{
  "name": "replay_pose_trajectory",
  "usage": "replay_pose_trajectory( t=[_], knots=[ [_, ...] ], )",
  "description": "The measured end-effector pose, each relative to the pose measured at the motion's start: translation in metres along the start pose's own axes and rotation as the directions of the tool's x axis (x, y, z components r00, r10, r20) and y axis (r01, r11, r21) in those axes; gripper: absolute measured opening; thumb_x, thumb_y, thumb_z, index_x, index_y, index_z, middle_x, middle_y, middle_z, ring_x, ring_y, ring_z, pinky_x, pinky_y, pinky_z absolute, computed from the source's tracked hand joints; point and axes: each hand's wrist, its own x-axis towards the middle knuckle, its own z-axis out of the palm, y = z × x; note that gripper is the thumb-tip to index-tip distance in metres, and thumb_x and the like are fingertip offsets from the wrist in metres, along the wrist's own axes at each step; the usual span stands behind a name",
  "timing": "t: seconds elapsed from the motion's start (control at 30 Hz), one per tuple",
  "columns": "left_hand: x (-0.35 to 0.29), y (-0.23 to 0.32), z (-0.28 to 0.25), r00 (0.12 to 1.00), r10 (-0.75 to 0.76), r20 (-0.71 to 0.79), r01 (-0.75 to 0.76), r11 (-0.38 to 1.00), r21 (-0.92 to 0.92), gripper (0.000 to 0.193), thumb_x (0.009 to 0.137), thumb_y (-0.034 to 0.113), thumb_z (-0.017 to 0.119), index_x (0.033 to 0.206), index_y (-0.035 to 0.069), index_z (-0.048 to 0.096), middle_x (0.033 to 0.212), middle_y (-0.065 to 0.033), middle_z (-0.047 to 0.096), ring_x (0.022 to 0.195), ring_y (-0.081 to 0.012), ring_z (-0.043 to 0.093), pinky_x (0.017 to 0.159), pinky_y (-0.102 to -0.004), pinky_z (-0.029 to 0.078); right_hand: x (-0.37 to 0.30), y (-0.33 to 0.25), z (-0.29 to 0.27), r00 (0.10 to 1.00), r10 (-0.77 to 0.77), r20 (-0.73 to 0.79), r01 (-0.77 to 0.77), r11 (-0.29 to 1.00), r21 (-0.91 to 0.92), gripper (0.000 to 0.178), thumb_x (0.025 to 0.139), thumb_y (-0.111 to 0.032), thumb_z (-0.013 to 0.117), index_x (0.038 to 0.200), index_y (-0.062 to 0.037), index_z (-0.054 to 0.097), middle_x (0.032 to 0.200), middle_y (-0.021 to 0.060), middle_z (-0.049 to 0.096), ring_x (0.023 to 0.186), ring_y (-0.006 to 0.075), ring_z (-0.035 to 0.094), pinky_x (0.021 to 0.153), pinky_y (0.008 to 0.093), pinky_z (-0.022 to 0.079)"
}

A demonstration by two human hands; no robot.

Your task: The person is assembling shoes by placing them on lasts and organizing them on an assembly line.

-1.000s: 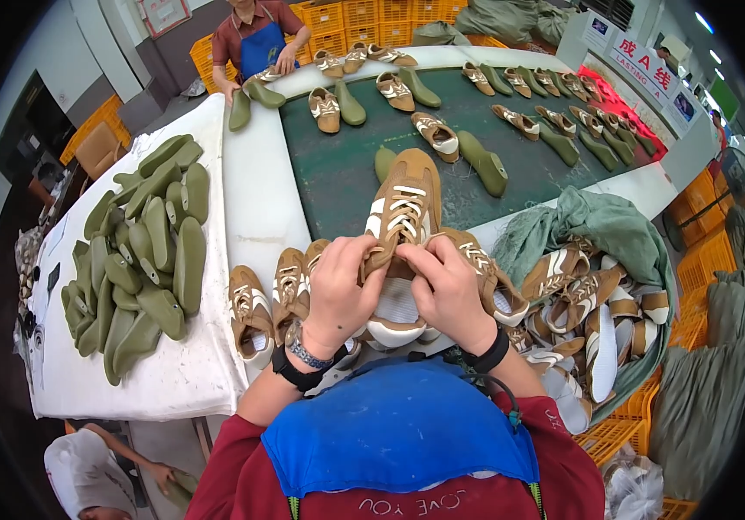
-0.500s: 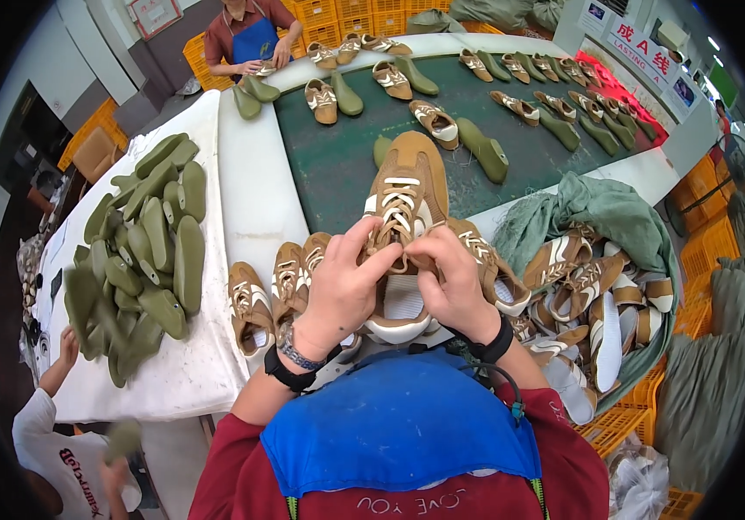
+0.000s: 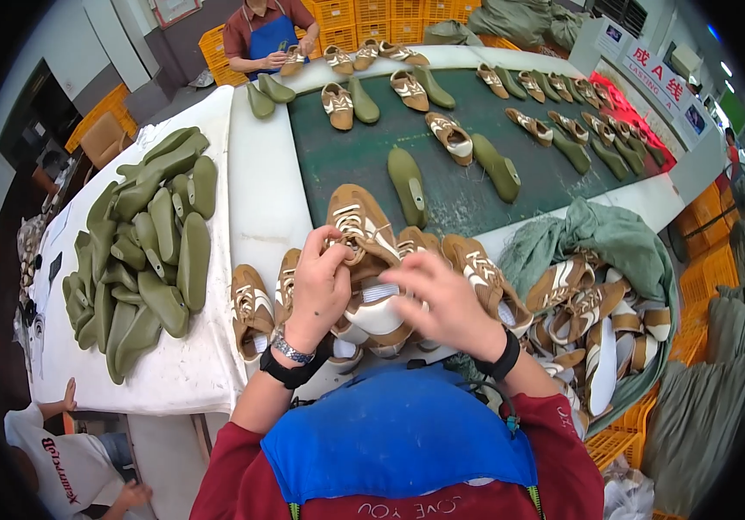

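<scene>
A tan shoe upper (image 3: 362, 238) is being gripped at its laced collar by the left hand (image 3: 318, 286), fingers clenched, above the table edge (image 3: 260, 199). The right hand (image 3: 443, 299), blurred, is being held beside it; grip indeterminable.

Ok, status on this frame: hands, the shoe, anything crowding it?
Left hand grips the tan suede shoe upper with white stripes and laces. Right hand open over its white insole opening, blurred. More tan uppers packed close on both sides.
</scene>
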Motion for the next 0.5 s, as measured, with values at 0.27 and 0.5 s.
replay_pose_trajectory(
  t=[0.27,0.5],
  knots=[
    [0.005,-0.010,-0.017,0.983,-0.184,0.023,0.181,0.980,0.083,0.045,0.079,0.004,0.058,0.121,0.001,0.045,0.131,-0.0227,0.037,0.121,-0.0399,0.039,0.099,-0.0405,0.035,0.089,0.082,0.005,0.936,0.038,0.350,0.025,0.984,-0.175,0.030,0.076,-0.028,0.063,0.098,-0.0088,0.063,0.089,0.0160,0.064,0.084,0.0332,0.061,0.074,0.0415,0.049],
    [-0.056,-0.050,-0.061,0.918,-0.392,-0.058,0.391,0.873,0.292,0.033,0.077,0.007,0.061,0.109,0.003,0.055,0.118,-0.0190,0.051,0.109,-0.0357,0.049,0.093,-0.0390,0.040,0.201,0.228,0.069,0.907,0.243,0.345,-0.097,0.915,-0.391,0.037,0.073,-0.020,0.064,0.109,-0.0097,0.061,0.102,0.0175,0.062,0.094,0.0335,0.059,0.082,0.0407,0.047]
  ],
)
